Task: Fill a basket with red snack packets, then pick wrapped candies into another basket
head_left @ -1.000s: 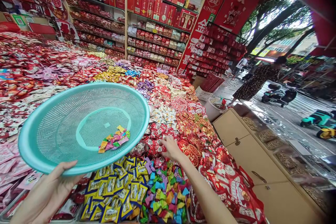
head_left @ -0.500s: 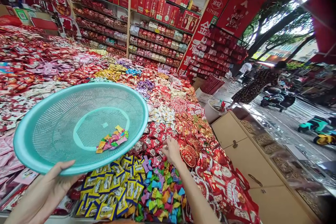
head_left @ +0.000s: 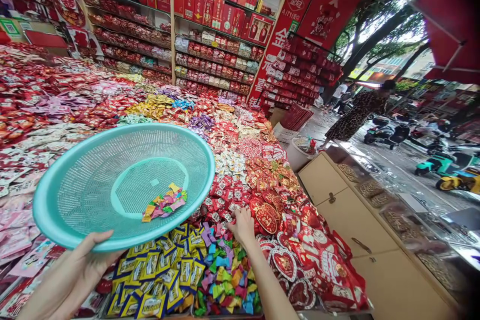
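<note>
My left hand (head_left: 80,265) grips the near rim of a round turquoise plastic basket (head_left: 78,180), thumb over the edge and fingers hidden underneath. A small heap of colourful wrapped candies (head_left: 165,203) lies on the basket's mesh floor. Over red-and-white wrapped candies (head_left: 217,207), my right hand (head_left: 242,225) points down with thumb and fingers apart, fingertips at the wrappers and partly hidden. Just below it are small bright twist-wrapped candies (head_left: 228,270). Beside those, under the basket's near side, sit yellow-and-blue packets (head_left: 157,280).
Piles of wrapped sweets (head_left: 67,105) spread across the wide display. Shelves of red boxes (head_left: 221,12) stand behind it. A beige cabinet (head_left: 352,225) borders the right side, with a white bucket (head_left: 298,152) beyond. Outside are a person in a patterned dress (head_left: 352,112) and parked scooters (head_left: 435,160).
My right hand has lowered slightly toward the red-and-white candies. The basket, still in my left hand, has shifted a little to the right in view, while the background has slid left.
</note>
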Action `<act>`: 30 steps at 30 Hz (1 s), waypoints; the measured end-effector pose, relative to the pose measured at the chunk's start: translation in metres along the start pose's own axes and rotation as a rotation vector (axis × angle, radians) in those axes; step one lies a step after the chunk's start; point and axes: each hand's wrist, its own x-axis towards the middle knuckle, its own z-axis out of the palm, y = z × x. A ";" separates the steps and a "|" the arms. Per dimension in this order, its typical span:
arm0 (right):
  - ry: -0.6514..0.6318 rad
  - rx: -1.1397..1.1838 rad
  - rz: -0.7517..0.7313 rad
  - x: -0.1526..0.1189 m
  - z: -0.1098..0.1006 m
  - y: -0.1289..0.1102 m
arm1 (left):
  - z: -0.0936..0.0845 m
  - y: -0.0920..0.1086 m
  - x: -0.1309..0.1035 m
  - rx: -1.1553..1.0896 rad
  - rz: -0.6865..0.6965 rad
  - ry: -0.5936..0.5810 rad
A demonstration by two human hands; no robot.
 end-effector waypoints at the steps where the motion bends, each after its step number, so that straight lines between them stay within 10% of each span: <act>1: -0.004 -0.001 0.001 0.001 0.000 0.000 | -0.001 -0.001 0.001 0.010 0.024 -0.019; 23: 0.038 0.049 -0.165 0.049 -0.060 0.016 | 0.003 -0.001 0.006 0.025 -0.022 0.019; 30: 0.177 0.013 -0.190 0.069 -0.032 0.011 | 0.010 0.001 -0.002 -0.019 -0.018 0.027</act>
